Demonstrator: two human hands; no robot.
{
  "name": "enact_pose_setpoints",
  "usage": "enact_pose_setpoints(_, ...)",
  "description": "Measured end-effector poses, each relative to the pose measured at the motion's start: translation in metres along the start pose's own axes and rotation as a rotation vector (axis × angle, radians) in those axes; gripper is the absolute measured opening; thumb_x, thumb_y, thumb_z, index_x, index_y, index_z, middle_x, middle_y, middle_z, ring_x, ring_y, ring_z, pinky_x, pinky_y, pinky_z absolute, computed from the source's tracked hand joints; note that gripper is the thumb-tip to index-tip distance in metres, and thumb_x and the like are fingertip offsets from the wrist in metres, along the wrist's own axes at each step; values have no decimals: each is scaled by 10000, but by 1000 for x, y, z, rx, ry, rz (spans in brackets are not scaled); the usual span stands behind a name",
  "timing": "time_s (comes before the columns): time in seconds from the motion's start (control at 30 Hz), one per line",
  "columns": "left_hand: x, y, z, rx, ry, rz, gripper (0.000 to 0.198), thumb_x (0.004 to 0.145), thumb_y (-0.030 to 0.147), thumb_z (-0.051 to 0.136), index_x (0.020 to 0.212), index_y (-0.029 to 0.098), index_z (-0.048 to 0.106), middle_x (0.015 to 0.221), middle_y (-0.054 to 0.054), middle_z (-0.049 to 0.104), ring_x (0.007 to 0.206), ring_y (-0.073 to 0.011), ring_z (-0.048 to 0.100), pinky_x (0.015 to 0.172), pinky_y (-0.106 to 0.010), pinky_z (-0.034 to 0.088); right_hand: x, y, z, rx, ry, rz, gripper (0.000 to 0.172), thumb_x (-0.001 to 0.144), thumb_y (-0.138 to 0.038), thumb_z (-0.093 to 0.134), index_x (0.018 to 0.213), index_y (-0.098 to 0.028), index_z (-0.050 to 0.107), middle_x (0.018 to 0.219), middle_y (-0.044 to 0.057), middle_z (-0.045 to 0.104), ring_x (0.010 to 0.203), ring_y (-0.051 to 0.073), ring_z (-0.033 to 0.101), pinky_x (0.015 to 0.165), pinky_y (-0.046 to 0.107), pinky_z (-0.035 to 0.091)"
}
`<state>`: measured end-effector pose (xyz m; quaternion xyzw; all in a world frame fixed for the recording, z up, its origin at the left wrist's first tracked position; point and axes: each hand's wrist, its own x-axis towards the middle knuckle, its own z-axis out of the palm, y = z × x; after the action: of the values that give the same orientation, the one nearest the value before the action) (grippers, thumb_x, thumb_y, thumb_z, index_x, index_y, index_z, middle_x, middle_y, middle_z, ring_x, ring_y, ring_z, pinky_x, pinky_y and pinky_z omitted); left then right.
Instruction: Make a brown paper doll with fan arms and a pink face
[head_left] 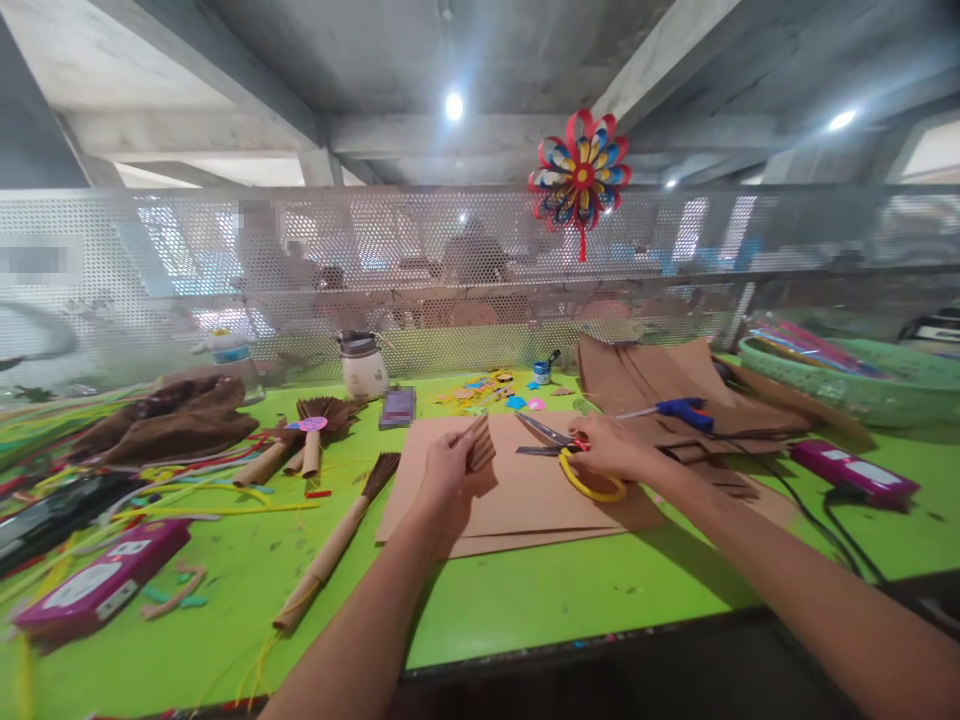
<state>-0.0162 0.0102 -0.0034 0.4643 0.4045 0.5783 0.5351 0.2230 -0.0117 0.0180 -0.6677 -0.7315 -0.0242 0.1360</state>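
My left hand (448, 468) pinches a small folded piece of brown paper (480, 445) and holds it upright over a stack of brown paper sheets (525, 495) on the green table (525, 590). My right hand (611, 447) rests on the sheets, its fingers closed in the yellow handles of a pair of scissors (566, 455). The blades are open and point left toward the folded piece, a short gap away.
A blue glue gun (679, 410) lies on more brown paper at the right, beside a green basket (847, 385) and a pink box (851, 470). Paper brooms (337, 535), strips and another pink box (101, 585) lie left. A paper flower (579, 175) hangs on the mesh screen, with people behind.
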Motion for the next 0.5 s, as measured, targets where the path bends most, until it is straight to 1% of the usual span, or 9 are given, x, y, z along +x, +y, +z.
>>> enact_pose_setpoints(0.07,-1,-1,1,117,-91,-10,211,634,306,685,578,128,585,526,-12,548,486,-108,456,461,-216,300,1,-11,-12,128,76,-53,277,706,-389,598,898,-200,662,845,56,635,766,186,554,649,256,366)
enact_pose_setpoints(0.13,-3,-1,3,181,-204,-26,248,651,327,675,538,133,572,497,2,510,473,-97,424,464,-218,286,3,-28,-17,301,105,-139,308,724,-395,584,946,-194,656,771,29,624,679,148,530,615,243,361)
enact_pose_setpoints(0.17,-5,0,5,178,-256,-33,269,657,340,672,522,134,564,486,9,491,470,-94,413,472,-219,288,5,-37,-17,385,109,-154,313,716,-393,591,936,-181,656,708,14,604,631,135,508,591,240,355)
enact_pose_setpoints(0.23,-10,3,7,143,-337,-47,297,658,368,673,515,134,559,482,15,476,478,-95,414,492,-223,303,9,-53,-12,629,42,-137,295,672,-364,635,859,-136,649,630,-6,563,566,109,467,540,226,341)
enact_pose_setpoints(0.27,-12,4,8,130,-351,-47,301,649,377,681,517,134,562,484,14,480,484,-100,423,500,-226,309,10,-58,-7,778,-23,-115,282,657,-358,649,808,-121,638,613,-9,550,534,96,444,506,218,328)
enact_pose_setpoints(0.37,-19,6,11,116,-322,-37,295,620,390,704,531,134,587,490,-3,517,500,-121,460,510,-237,325,8,-66,9,1201,-188,-26,285,627,-359,677,725,-101,612,566,-25,510,457,57,353,424,200,266)
enact_pose_setpoints(0.43,-21,4,13,117,-306,-31,283,631,399,693,561,135,618,501,-21,548,505,-137,487,513,-249,343,5,-63,18,1346,-237,3,290,607,-342,699,734,-92,626,501,-57,444,432,42,298,414,197,248)
enact_pose_setpoints(0.5,-22,2,17,140,-292,9,252,651,392,675,624,142,655,538,-41,590,530,-155,518,521,-256,365,1,-57,23,1419,-258,22,298,604,-333,709,757,-89,633,464,-80,385,419,38,271,411,195,238)
